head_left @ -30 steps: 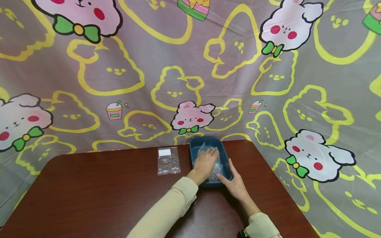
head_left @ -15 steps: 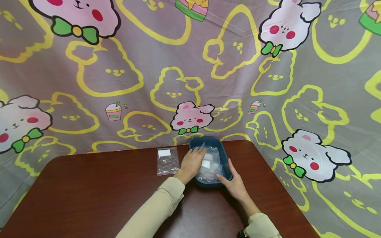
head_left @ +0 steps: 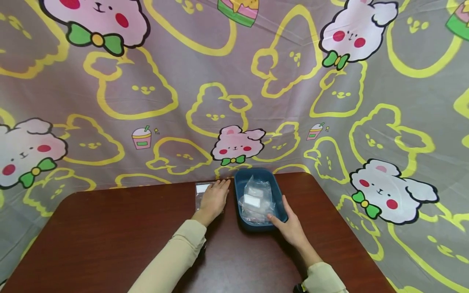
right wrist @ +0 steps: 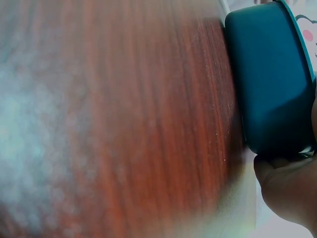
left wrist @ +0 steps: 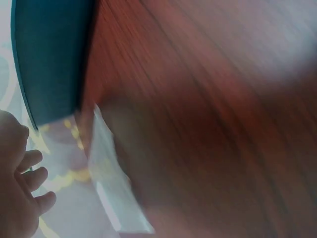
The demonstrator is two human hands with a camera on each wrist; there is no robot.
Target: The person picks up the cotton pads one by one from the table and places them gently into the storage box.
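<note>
My left hand [head_left: 213, 200] is over a flat clear zip bag [head_left: 199, 197] with a white label, which lies left of the bin; the hand hides much of the bag. In the left wrist view its fingers [left wrist: 35, 177] are loosely bent and apart from the bag [left wrist: 111, 183]. My right hand [head_left: 293, 230] grips the near right side of a dark blue plastic bin [head_left: 253, 228], thumb over the rim and fingers along the outer wall. Several clear bags [head_left: 255, 200], one with a white label showing, lie in the bin.
Everything stands on a dark reddish-brown wooden table [head_left: 121, 236]. Right behind its far edge hangs a printed cloth [head_left: 183, 101], which also runs along the right side. The bin stands close to this cloth.
My left hand has left the bags inside the bin and moved left, out past the rim, to the bag on the table. My right hand has stayed on the bin.
</note>
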